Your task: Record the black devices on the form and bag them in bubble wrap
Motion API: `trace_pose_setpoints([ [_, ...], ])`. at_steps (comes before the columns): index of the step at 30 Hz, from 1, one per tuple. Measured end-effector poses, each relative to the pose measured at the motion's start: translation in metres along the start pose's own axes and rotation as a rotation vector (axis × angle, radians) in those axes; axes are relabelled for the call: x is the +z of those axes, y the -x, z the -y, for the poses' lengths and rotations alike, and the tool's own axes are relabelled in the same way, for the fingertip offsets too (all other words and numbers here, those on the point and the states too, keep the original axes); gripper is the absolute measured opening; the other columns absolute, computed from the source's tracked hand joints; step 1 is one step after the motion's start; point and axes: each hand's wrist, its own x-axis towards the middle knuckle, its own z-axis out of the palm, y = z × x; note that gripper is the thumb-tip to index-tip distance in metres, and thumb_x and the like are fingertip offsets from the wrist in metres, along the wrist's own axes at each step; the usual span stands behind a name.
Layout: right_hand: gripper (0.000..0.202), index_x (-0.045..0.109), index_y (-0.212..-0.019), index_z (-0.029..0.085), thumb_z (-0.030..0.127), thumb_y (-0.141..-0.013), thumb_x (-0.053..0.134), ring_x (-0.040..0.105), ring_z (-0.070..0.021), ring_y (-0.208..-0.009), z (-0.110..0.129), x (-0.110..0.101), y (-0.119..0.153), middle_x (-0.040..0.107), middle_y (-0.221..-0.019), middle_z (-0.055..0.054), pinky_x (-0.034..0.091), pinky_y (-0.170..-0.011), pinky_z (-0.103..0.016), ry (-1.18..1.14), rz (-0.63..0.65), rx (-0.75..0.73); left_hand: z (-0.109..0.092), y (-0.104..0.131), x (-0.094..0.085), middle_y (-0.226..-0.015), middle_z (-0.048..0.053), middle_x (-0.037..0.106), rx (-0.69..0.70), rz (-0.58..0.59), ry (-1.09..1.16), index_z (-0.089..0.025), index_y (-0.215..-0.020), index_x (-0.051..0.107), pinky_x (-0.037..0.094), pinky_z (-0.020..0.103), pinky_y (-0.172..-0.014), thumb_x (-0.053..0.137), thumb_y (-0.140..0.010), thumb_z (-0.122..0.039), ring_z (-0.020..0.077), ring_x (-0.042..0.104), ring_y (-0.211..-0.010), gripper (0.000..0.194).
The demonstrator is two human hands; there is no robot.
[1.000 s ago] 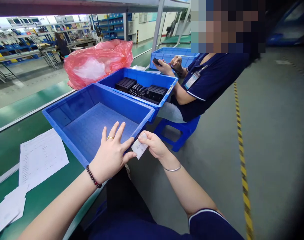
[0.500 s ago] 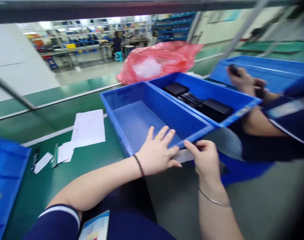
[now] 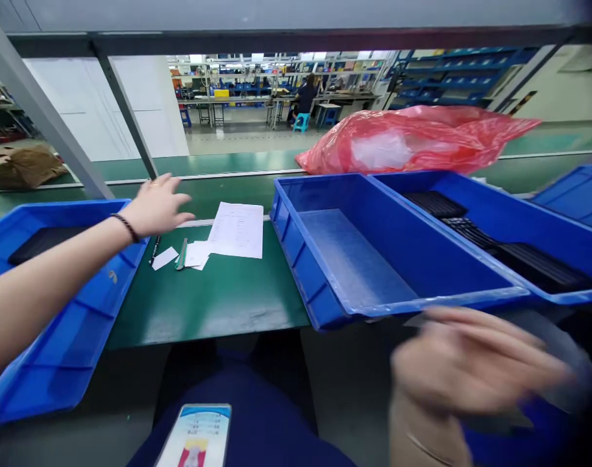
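My left hand point(image 3: 162, 206) reaches out with its fingers spread, holding nothing, over the far right corner of the left blue bin point(image 3: 101, 305). A flat black tray point(image 3: 45, 243) lies in that bin, partly behind my forearm. My right hand point(image 3: 471, 363) is smeared by motion just below the front rim of the middle blue bin point(image 3: 325, 292), whose floor is bare. Whether its fingers hold anything cannot be made out. Near my left hand lie a pen point(image 3: 155, 250), small white slips point(image 3: 196, 253) and a green-and-silver strip point(image 3: 182, 253).
A printed sheet point(image 3: 237, 230) lies on the green tabletop point(image 3: 218, 305). The right blue bin point(image 3: 491, 214) holds black ribbed trays point(image 3: 544, 263). Behind the bins rests a red plastic bag point(image 3: 422, 139). A metal post point(image 3: 125, 110) rises behind my left hand. A person point(image 3: 306, 97) sits far off.
My view has swung left. My left hand has left the middle bin's front rim and moved to the left bin. My right hand has come away from the pale strip at that rim.
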Motion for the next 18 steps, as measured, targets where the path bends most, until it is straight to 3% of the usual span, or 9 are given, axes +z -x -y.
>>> trace_pose_setpoints([
  [1, 0.033, 0.061, -0.103, 0.034, 0.048, -0.084, 0.038, 0.057, -0.032, -0.105, 0.016, 0.032, 0.013, 0.063, -0.097, -0.012, 0.047, -0.082, -0.052, 0.001, 0.162, -0.168, 0.022, 0.015, 0.002, -0.14, 0.023, 0.041, -0.074, 0.046, -0.02, -0.005, -0.114, 0.06, 0.024, 0.061, -0.101, 0.04, -0.093, -0.044, 0.03, 0.027, -0.135, 0.049],
  [2, 0.028, 0.061, -0.103, 0.03, 0.043, -0.085, 0.043, 0.059, -0.0283, -0.103, 0.028, 0.069, 0.024, 0.064, -0.1, -0.009, 0.049, -0.086, -0.048, 0.016, 0.426, -0.339, 0.038, 0.031, 0.006, -0.138, 0.025, 0.042, -0.108, 0.097, -0.047, -0.006, -0.115, 0.061, 0.027, 0.061, -0.1, 0.038, -0.093, -0.044, 0.0318, 0.03, -0.134, 0.05],
  [4, 0.032, 0.06, -0.111, 0.02, 0.036, -0.088, 0.044, 0.056, -0.0256, -0.111, 0.04, 0.148, 0.034, 0.063, -0.115, -0.01, 0.045, -0.097, -0.043, 0.141, 0.822, -0.468, 0.059, 0.061, 0.022, -0.134, 0.026, 0.047, -0.097, 0.219, -0.15, -0.009, -0.114, 0.064, 0.032, 0.063, -0.095, 0.039, -0.092, -0.039, 0.0366, 0.034, -0.131, 0.045],
  [6, 0.043, 0.055, -0.121, 0.01, 0.035, -0.087, 0.05, 0.043, -0.0297, -0.128, 0.03, 0.218, 0.027, 0.048, -0.136, -0.017, 0.037, -0.106, -0.046, 0.313, 0.974, -0.381, 0.069, 0.088, 0.045, -0.136, 0.025, 0.047, -0.034, 0.229, -0.312, -0.014, -0.111, 0.067, 0.028, 0.067, -0.095, 0.043, -0.088, -0.034, 0.0393, 0.036, -0.131, 0.039],
  [8, 0.042, 0.055, -0.12, 0.01, 0.033, -0.085, 0.054, 0.038, -0.0308, -0.132, 0.006, 0.259, 0.01, 0.045, -0.139, -0.016, 0.032, -0.108, -0.05, 0.405, 1.017, -0.311, 0.077, 0.112, 0.068, -0.137, 0.021, 0.048, 0.013, 0.194, -0.441, -0.02, -0.109, 0.07, 0.024, 0.063, -0.101, 0.049, -0.081, -0.032, 0.0374, 0.036, -0.132, 0.037],
  [10, 0.038, 0.063, -0.107, 0.013, 0.041, -0.081, 0.06, 0.047, -0.0314, -0.123, -0.019, 0.27, -0.002, 0.057, -0.127, -0.015, 0.037, -0.103, -0.051, 0.452, 1.004, -0.264, 0.085, 0.133, 0.085, -0.134, 0.01, 0.055, 0.004, 0.127, -0.462, -0.029, -0.103, 0.072, 0.025, 0.059, -0.103, 0.044, -0.081, -0.037, 0.0334, 0.038, -0.132, 0.036],
  [13, 0.042, 0.066, -0.084, 0.019, 0.06, -0.072, 0.062, 0.058, -0.0321, -0.105, -0.035, 0.255, -0.002, 0.069, -0.099, -0.01, 0.044, -0.092, -0.055, 0.493, 0.978, -0.196, 0.095, 0.154, 0.096, -0.128, 0.0, 0.06, 0.018, 0.051, -0.305, -0.034, -0.095, 0.074, 0.026, 0.057, -0.104, 0.033, -0.082, -0.045, 0.0327, 0.04, -0.132, 0.044],
  [15, 0.044, 0.065, -0.075, 0.02, 0.064, -0.069, 0.061, 0.058, -0.034, -0.104, -0.023, 0.244, 0.002, 0.069, -0.088, -0.008, 0.043, -0.089, -0.059, 0.529, 0.947, -0.12, 0.097, 0.159, 0.101, -0.128, -0.004, 0.059, 0.031, 0.03, -0.218, -0.037, -0.094, 0.074, 0.024, 0.056, -0.105, 0.032, -0.079, -0.051, 0.0332, 0.038, -0.133, 0.046],
  [18, 0.042, 0.061, -0.066, 0.017, 0.059, -0.07, 0.062, 0.059, -0.032, -0.102, 0.035, 0.251, -0.016, 0.065, -0.079, -0.005, 0.045, -0.087, -0.057, 0.563, 0.833, -0.108, 0.096, 0.16, 0.113, -0.132, -0.007, 0.055, 0.022, 0.075, -0.165, -0.041, -0.098, 0.072, 0.022, 0.056, -0.107, 0.036, -0.076, -0.053, 0.0312, 0.032, -0.137, 0.044],
])
